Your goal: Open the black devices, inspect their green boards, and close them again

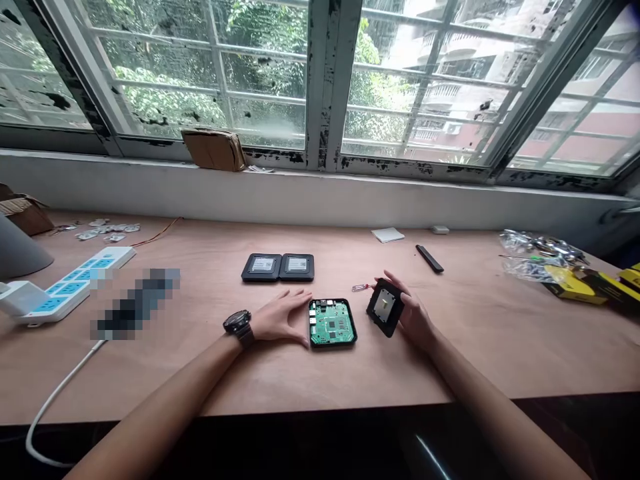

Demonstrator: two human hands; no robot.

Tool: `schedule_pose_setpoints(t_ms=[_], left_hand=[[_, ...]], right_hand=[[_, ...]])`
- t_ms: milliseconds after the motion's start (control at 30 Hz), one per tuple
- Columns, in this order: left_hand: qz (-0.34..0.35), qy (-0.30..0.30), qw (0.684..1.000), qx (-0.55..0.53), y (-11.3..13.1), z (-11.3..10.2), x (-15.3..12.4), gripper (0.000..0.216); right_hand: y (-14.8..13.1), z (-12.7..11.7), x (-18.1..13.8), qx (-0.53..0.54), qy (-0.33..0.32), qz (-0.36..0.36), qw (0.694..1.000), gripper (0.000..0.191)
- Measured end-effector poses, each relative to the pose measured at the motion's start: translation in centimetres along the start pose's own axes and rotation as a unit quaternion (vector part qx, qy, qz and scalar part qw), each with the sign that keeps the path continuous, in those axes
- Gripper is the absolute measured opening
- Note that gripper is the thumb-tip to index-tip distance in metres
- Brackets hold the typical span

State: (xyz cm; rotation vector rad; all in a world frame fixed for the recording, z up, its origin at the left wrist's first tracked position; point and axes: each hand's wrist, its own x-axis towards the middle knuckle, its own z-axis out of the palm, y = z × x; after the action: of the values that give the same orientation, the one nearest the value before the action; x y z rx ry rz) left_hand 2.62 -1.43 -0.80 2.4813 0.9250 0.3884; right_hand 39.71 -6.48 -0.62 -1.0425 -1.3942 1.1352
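Note:
A black square device with its green circuit board exposed (332, 323) lies on the wooden table (320, 373). My left hand (281, 317), a black watch on its wrist, rests flat against the device's left side, fingers stretched out. My right hand (413, 313) holds the black square cover (385, 307) tilted up just to the right of the device, its inner metal plate facing me. A small red-handled tool (361, 287) lies beside the cover. Two closed black devices (279, 267) sit side by side further back.
A white and blue power strip (65, 285) with its cable lies at the left, small silver packets (107, 230) behind it. A black stick (429, 258), a white pad (388, 234), plastic bags (537, 250) and yellow tools (585, 283) lie at the right. A cardboard box (214, 148) sits on the sill.

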Motion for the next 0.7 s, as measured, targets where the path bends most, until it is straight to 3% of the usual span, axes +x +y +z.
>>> schedule_pose_setpoints(t_ms=[100, 233, 300, 400, 567, 700], left_hand=[[-0.012, 0.033, 0.999, -0.017, -1.2, -0.8, -0.5, 0.102], [-0.047, 0.092, 0.993, -0.051, -3.0, -2.2, -1.2, 0.069], [-0.075, 0.118, 0.987, -0.075, -3.5, -2.5, -1.4, 0.059], [-0.094, 0.139, 0.982, -0.083, -3.9, -2.2, -1.6, 0.054], [-0.063, 0.228, 0.971, 0.022, -4.4, -1.5, -1.2, 0.041], [0.005, 0.201, 0.969, 0.141, -5.8, -2.4, 0.4, 0.055]], right_hand=[[-1.1, 1.3, 1.0, -0.008, -0.027, -0.011, 1.0, 0.084], [-3.6, 4.0, 3.3, -0.091, -0.129, -0.097, 0.983, 0.077], [-4.8, 5.9, 4.2, -0.205, -0.187, -0.142, 0.95, 0.075], [-5.5, 9.0, 4.7, -0.33, -0.263, -0.172, 0.89, 0.086], [-4.3, 11.7, 4.3, -0.412, -0.299, -0.22, 0.832, 0.094], [-3.5, 11.5, 4.0, -0.436, -0.311, -0.229, 0.813, 0.094]])
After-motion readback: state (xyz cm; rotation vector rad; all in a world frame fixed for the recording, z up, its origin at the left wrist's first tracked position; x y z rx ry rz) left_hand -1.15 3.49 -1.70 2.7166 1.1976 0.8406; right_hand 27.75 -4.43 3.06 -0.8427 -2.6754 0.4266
